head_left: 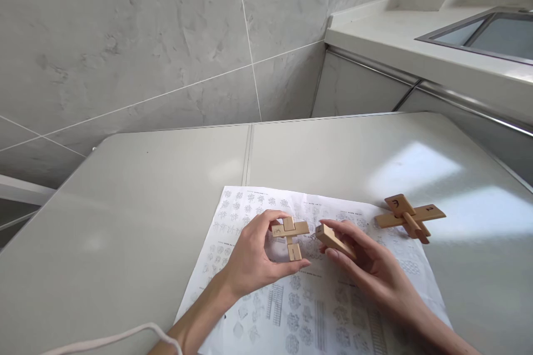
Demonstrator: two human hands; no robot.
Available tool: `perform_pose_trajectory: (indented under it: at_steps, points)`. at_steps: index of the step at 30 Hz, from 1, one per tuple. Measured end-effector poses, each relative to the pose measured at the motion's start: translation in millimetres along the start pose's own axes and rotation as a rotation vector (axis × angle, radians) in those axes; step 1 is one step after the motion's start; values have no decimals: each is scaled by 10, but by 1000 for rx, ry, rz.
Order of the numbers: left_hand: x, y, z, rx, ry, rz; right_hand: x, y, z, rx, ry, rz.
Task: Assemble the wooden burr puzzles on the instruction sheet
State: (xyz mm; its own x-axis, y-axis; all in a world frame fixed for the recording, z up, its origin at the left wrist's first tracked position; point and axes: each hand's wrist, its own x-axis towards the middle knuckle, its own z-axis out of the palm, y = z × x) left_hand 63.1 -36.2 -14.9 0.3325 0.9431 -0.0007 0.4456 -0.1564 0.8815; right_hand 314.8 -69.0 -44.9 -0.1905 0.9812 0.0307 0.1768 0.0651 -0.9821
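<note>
My left hand (260, 252) grips a partly joined wooden burr puzzle (290, 230) between thumb and fingers, with dark marks on its light wood. Just to the right, a loose wooden puzzle piece (335, 241) is pinched in my right hand (368, 258), its marked end pointing at the joined pieces. A small gap separates the two. Beneath both hands lies a printed instruction sheet (310, 288) covered in small line drawings. Another wooden cross-shaped puzzle (410, 217), numbered 3 and 2, rests over the sheet's right edge; neither hand touches it.
The pale table (125, 222) has a seam across it and shiny reflections at right. Behind it rises a grey tiled wall (166, 39). A white counter (375, 33) with a sink (495, 33) stands back right. A white cord (120, 335) runs by my left forearm.
</note>
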Motion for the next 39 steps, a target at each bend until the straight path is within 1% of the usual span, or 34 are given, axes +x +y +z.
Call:
perform_pose_trajectory:
  at_steps: [4, 9, 11, 13, 15, 17, 22, 27, 32, 39]
  points:
    - [-2, 5, 1, -2, -3, 5, 19, -68, -27, -28, 7, 32]
    - [10, -10, 2, 3, 0, 4, 13, -119, -17, 43, -17, 44]
    - [13, -9, 3, -2, -4, 2, 17, -133, -2, 61, -28, 10]
    - [11, -4, 4, -7, -7, -3, 28, -147, 9, 38, -30, -62]
    - [5, 1, 7, -10, -10, -6, 38, -156, 14, -26, 0, -140]
    - [0, 3, 10, -11, -13, -4, 38, -153, 14, -90, 31, -181]
    - [0, -9, 5, 39, -16, 32, -18, -85, 42, -143, 6, -178]
    - [-10, -28, 12, 91, -34, 103, -72, -47, 99, -278, -11, -257]
    - [-6, -22, 21, 85, -58, 188, -72, -50, 115, -408, -4, -351]
    - [3, -31, 14, 78, -101, 256, -83, -28, 127, -460, 2, -393]
